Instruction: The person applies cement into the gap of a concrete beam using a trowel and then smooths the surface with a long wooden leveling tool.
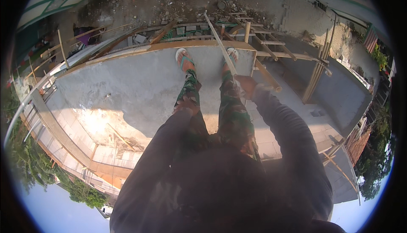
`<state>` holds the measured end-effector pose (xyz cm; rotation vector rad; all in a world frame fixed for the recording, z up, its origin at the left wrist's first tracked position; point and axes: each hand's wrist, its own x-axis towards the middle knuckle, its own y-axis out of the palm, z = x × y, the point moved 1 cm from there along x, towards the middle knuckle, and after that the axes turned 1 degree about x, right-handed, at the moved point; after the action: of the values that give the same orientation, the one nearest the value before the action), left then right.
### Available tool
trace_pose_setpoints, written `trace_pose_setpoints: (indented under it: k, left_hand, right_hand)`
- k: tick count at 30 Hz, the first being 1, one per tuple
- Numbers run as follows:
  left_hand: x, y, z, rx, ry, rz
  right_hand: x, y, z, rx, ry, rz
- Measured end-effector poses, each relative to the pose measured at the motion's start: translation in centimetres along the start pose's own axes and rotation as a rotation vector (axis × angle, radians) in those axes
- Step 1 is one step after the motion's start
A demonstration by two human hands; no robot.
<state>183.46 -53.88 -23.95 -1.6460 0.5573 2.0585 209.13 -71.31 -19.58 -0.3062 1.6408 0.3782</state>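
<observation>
My right hand (246,86) is closed around the lower end of a long, pale, narrow pole (220,42), out in front of my right leg. From there the pole slants away, past my right foot and over the edge, toward the ground beyond. My left hand (186,105) rests on my left leg, on the camouflage trousers (237,118); it appears to hold nothing. Both feet, in sandals (182,55), stand on a grey concrete slab (140,76) close to its wood-boarded edge (157,46). The pole partly covers the right sandal.
Beyond the edge lies a drop to rubble-strewn ground (169,4) with a bucket (221,5). A wooden ladder-like frame (271,43) and a thick bamboo pole (268,75) are at the right. Upright bamboo poles (316,74) stand farther right. A stick (121,136) lies at left.
</observation>
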Motion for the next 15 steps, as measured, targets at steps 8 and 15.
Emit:
trace_pose_setpoints:
  k: [8, 15]
  left_hand:
    - [6.2, 2.0, -0.9, -0.1, 0.018, 0.154]
    - [10.6, 3.3, 0.0, -0.132, 0.019, 0.12]
  right_hand:
    - [22.0, -2.4, 6.9, -0.034, 0.036, -0.112]
    - [30.0, -2.6, 9.6, -0.045, 0.036, -0.146]
